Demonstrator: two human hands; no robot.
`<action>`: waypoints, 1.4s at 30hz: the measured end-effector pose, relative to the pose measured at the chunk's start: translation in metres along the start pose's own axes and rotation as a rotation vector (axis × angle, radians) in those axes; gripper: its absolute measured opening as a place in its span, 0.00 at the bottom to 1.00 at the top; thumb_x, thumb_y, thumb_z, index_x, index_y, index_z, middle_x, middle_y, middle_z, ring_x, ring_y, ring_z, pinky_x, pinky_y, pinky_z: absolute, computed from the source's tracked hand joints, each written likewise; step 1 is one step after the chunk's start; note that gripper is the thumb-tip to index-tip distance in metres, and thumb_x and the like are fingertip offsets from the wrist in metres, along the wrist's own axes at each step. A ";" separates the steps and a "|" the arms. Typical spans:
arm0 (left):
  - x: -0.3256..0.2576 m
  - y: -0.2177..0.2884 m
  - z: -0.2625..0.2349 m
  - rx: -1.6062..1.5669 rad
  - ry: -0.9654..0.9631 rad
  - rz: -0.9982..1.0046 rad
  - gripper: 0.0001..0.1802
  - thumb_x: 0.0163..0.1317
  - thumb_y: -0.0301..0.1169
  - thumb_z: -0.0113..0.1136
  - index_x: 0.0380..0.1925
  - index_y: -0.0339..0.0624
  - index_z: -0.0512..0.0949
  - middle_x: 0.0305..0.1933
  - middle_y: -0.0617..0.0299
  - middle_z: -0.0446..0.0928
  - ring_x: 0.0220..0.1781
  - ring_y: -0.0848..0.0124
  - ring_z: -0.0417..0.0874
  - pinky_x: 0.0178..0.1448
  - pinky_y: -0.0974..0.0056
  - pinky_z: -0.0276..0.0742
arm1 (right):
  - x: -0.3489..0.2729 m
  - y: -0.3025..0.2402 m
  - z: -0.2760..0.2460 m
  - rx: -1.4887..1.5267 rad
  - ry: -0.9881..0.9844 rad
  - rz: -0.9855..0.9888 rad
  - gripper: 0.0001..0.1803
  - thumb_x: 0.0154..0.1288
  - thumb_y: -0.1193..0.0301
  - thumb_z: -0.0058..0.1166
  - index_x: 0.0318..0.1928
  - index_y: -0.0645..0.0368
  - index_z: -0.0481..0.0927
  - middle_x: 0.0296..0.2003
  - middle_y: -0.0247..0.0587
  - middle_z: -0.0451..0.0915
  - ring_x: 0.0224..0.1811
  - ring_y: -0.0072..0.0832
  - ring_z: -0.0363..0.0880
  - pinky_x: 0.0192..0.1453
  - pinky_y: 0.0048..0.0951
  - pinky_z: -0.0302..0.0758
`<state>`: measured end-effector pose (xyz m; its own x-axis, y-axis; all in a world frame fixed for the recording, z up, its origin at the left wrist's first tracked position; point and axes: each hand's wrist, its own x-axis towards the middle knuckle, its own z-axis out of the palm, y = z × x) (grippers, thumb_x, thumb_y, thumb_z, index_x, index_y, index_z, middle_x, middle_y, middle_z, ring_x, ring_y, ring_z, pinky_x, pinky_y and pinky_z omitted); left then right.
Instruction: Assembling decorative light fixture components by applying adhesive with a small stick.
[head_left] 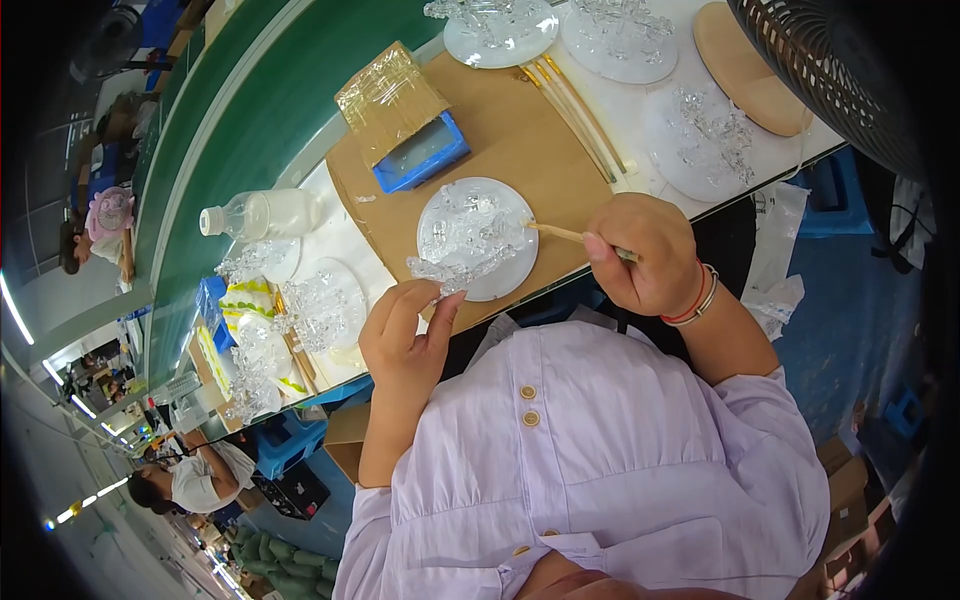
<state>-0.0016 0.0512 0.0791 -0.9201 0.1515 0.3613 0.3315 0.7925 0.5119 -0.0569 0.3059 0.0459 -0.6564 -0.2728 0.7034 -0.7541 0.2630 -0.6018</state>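
Left hand [405, 335], grip pinched shut on a clear crystal piece [458, 270], long axis running along the bench's near edge, over the near rim of a round clear plate [505, 282]. Right hand [645, 255], grip closed round a thin wooden stick [556, 232], tip pointing left onto the plate. Behind, toward the green belt [270, 110]: blue tray [422, 155], film-wrapped cardboard packet [388, 98], white bottle [262, 214] lying sideways.

Both forearms rise from the lower edge, elbows bent. The left hand [405, 335] pinches with thumb and fingers, palm turned inward. The right hand [645, 255] is curled closed, its wrist wearing bands.
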 end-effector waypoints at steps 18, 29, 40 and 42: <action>-0.003 0.001 0.002 -0.023 0.003 0.013 0.14 0.46 0.22 0.75 0.29 0.38 0.77 0.28 0.55 0.80 0.28 0.61 0.82 0.30 0.65 0.76 | -0.002 -0.012 0.003 0.029 -0.058 -0.107 0.08 0.59 0.81 0.54 0.35 0.59 0.69 0.24 0.40 0.76 0.19 0.36 0.73 0.24 0.32 0.69; -0.007 0.004 0.006 0.000 0.038 0.086 0.13 0.46 0.22 0.75 0.28 0.39 0.77 0.26 0.56 0.79 0.24 0.63 0.81 0.26 0.66 0.74 | -0.004 -0.013 0.006 -0.002 -0.046 -0.078 0.07 0.59 0.81 0.54 0.33 0.60 0.70 0.23 0.40 0.76 0.19 0.36 0.73 0.23 0.32 0.69; -0.007 0.006 0.008 0.019 0.026 0.117 0.13 0.48 0.23 0.74 0.30 0.39 0.77 0.26 0.58 0.79 0.22 0.64 0.79 0.24 0.66 0.72 | 0.006 0.002 0.010 -0.056 -0.015 -0.067 0.05 0.60 0.81 0.54 0.33 0.61 0.71 0.23 0.41 0.75 0.21 0.39 0.75 0.25 0.34 0.71; -0.007 0.006 0.008 0.034 0.036 0.136 0.13 0.48 0.23 0.73 0.30 0.39 0.77 0.25 0.58 0.79 0.22 0.65 0.78 0.24 0.66 0.71 | 0.007 -0.003 0.008 -0.046 -0.038 -0.065 0.05 0.61 0.81 0.54 0.33 0.61 0.71 0.24 0.41 0.75 0.21 0.38 0.75 0.25 0.34 0.71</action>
<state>0.0051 0.0592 0.0735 -0.8586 0.2384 0.4538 0.4452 0.7856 0.4297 -0.0596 0.2965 0.0493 -0.6072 -0.3256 0.7248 -0.7939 0.2856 -0.5367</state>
